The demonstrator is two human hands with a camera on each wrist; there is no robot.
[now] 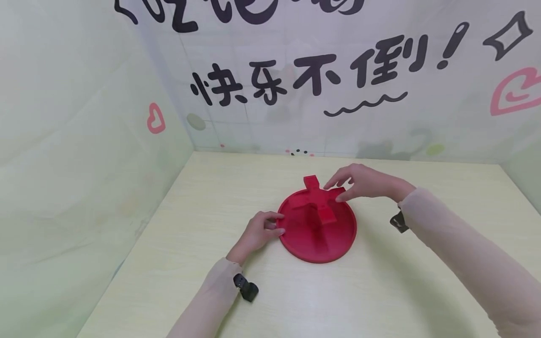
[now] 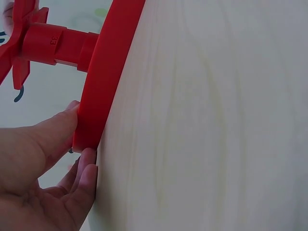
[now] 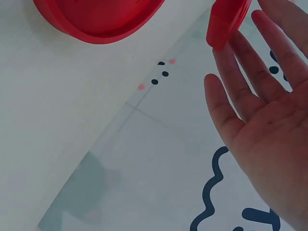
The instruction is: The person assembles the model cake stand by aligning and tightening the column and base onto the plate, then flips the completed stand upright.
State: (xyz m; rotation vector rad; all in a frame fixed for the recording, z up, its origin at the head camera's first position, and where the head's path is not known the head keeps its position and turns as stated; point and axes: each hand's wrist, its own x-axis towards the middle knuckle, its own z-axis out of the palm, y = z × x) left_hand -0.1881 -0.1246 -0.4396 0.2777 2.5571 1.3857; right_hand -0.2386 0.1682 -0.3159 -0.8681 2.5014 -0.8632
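On the pale table lies a round red base [image 1: 338, 239] with a raised rim. A red post [image 2: 68, 47] rises from its middle and carries a red cross-shaped piece [image 1: 318, 197] with flat arms. My left hand [image 1: 257, 230] pinches the near-left edge of the base, thumb on its upper side and fingers at its lower edge. My right hand [image 1: 367, 182] is at the right arm of the cross, fingertips right at it. In the right wrist view its fingers look straight and spread, close to that arm; the thumb is hidden there.
The tabletop [image 1: 203, 202] has a light wood grain. Behind it hangs a white backdrop [image 1: 262, 126] with black writing and pink hearts. A pale green wall [image 1: 84, 141] bounds the left side. A small black device [image 1: 246, 287] sits at the left wrist.
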